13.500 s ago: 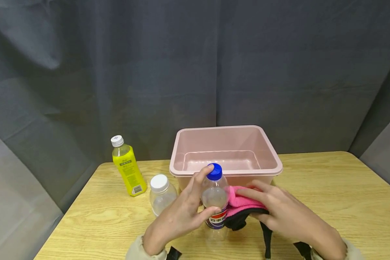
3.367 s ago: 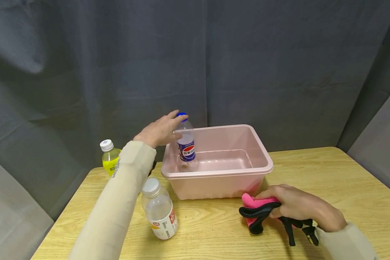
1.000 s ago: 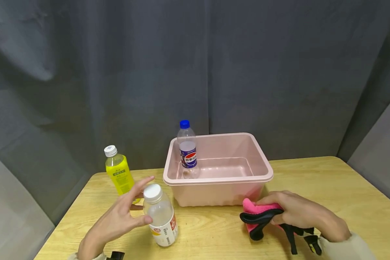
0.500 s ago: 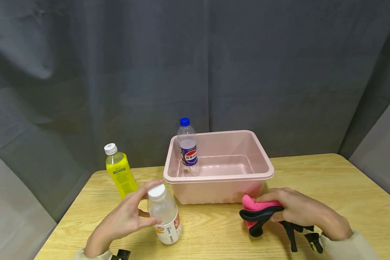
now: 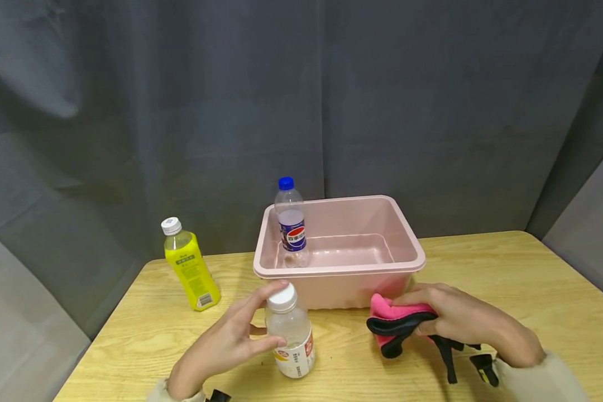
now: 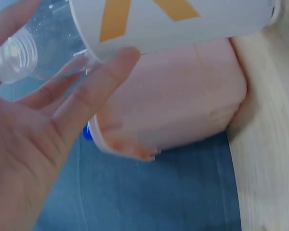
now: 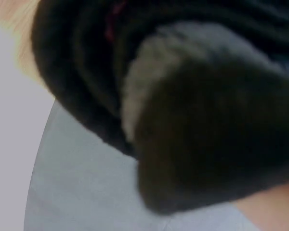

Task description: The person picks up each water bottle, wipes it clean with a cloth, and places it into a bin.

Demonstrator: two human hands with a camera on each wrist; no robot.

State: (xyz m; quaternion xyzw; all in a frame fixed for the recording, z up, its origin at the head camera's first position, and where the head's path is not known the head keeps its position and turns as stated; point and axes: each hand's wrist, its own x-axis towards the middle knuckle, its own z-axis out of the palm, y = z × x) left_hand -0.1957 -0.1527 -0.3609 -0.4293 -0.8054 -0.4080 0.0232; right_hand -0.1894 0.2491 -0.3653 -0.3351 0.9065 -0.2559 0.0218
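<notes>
In the head view my left hand (image 5: 236,335) grips a clear plastic bottle (image 5: 291,332) with a white cap and a white label. Its thumb lies along the near side, with a fingertip up beside the cap. The left wrist view shows the thumb against that bottle's label (image 6: 149,29). On the right, my right hand (image 5: 457,318) holds a folded pink and black fabric item (image 5: 397,324), its black straps hanging below. Dark cloth (image 7: 197,134) fills much of the right wrist view, and the fingers under it are hidden.
A pink plastic bin (image 5: 341,285) stands behind both hands. Inside its left end is an upright clear bottle (image 5: 292,234) with a blue cap. A yellow bottle (image 5: 192,268) stands at the left of the wooden table (image 5: 130,346). A dark curtain hangs behind.
Earlier, my left hand put the blue-capped bottle into the bin. Since then it has taken hold of the white-capped bottle and moved it right, nearer the bin. My right hand keeps holding the fabric item.
</notes>
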